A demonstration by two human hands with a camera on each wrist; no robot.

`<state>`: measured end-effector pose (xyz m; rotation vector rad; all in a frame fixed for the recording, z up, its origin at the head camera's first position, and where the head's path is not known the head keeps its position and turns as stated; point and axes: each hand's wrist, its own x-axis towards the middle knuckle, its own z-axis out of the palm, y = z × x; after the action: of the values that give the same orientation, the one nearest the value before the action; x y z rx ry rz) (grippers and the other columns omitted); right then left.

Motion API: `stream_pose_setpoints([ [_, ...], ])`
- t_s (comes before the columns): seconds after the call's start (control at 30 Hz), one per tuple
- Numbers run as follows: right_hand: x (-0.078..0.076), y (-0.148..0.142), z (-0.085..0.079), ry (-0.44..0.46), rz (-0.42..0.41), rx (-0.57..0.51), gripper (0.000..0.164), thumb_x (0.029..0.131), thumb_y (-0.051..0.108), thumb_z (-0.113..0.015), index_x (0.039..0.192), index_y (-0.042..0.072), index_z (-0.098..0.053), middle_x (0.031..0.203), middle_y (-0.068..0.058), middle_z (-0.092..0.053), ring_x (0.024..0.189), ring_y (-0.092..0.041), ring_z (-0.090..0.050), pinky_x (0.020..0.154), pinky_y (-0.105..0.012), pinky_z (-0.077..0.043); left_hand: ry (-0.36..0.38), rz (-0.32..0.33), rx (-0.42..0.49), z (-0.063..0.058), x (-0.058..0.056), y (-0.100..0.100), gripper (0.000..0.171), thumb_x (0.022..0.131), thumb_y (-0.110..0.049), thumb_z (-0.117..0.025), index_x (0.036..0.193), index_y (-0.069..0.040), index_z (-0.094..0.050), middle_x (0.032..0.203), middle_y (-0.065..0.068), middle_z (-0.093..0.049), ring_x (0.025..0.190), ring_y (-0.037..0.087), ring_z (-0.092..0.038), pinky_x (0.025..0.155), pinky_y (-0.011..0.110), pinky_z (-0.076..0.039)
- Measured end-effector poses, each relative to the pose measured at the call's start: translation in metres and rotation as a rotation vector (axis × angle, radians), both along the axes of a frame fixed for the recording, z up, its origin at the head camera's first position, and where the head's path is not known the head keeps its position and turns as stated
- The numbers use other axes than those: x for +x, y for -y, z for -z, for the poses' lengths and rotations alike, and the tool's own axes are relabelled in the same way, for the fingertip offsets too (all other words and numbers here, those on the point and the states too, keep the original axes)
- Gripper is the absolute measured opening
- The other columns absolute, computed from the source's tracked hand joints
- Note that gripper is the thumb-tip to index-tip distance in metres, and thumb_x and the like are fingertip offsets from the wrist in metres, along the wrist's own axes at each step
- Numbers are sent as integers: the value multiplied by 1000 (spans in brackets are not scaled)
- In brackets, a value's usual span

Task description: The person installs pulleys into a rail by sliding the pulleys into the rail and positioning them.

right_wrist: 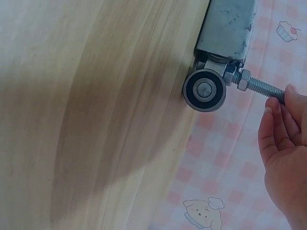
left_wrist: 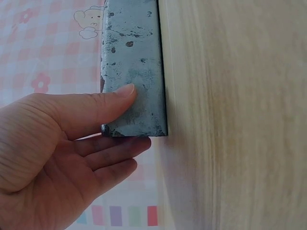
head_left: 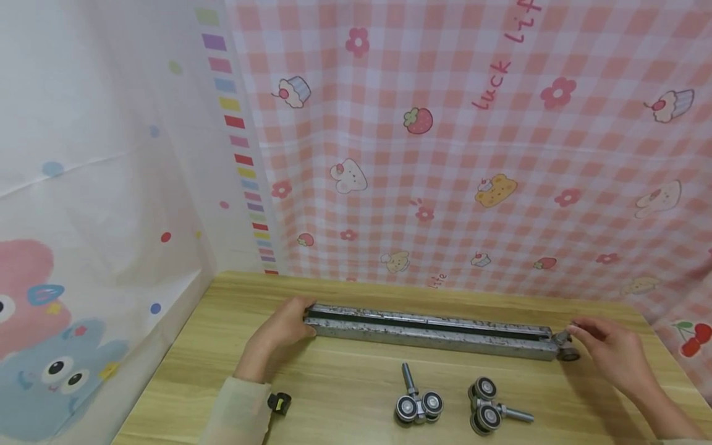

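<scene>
A long, worn metal channel rail [head_left: 434, 335] lies on the table with its slot facing up. At its left end my left hand [head_left: 286, 322] grips it, the thumb pressed on the near side wall [left_wrist: 136, 72] in the left wrist view. My right hand [head_left: 612, 349] pinches the threaded bolt [right_wrist: 261, 86] of a roller trolley [right_wrist: 205, 90] at the rail's right end. One wheel pair of that trolley shows outside the rail mouth; the part further in is hidden by the rail. The bolt points upward from the slot.
Two more roller trolleys lie in front of the rail, one with its bolt pointing away [head_left: 418, 405], the other with its bolt to the right [head_left: 489, 408]. A small black object [head_left: 280, 403] shows beside the left sleeve [head_left: 239, 411]. A checked curtain [head_left: 445, 154] hangs behind the table.
</scene>
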<state>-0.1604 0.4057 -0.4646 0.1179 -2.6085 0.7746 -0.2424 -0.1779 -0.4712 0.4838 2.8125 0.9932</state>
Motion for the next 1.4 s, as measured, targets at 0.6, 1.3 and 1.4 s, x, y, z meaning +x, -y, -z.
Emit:
stream_pose_setpoints([
  [0.6, -3, 12, 0, -65, -67, -5, 11, 91, 0, -79, 103, 0, -78, 92, -16, -76, 76, 10, -57, 57, -11, -45, -1, -4, 4, 0, 0, -3, 36, 77, 9, -85, 109, -3, -72, 104, 7, -71, 101, 24, -67, 94, 46, -58],
  [1.3, -9, 28, -6, -34, -129, 0, 13, 92, 3, -78, 105, 0, -78, 97, -15, -76, 83, 13, -58, 62, -10, -50, 4, -13, -1, 1, 0, -1, 45, 78, 9, -84, 121, 3, -70, 116, 14, -72, 112, 32, -66, 102, 49, -55],
  [1.4, -9, 31, -6, -40, -124, 10, 12, 91, 2, -79, 103, 1, -78, 95, -14, -76, 81, 11, -59, 61, -12, -50, 3, -8, -7, 1, 0, -1, 46, 79, 8, -84, 121, 3, -70, 117, 15, -72, 112, 33, -66, 102, 50, -55],
])
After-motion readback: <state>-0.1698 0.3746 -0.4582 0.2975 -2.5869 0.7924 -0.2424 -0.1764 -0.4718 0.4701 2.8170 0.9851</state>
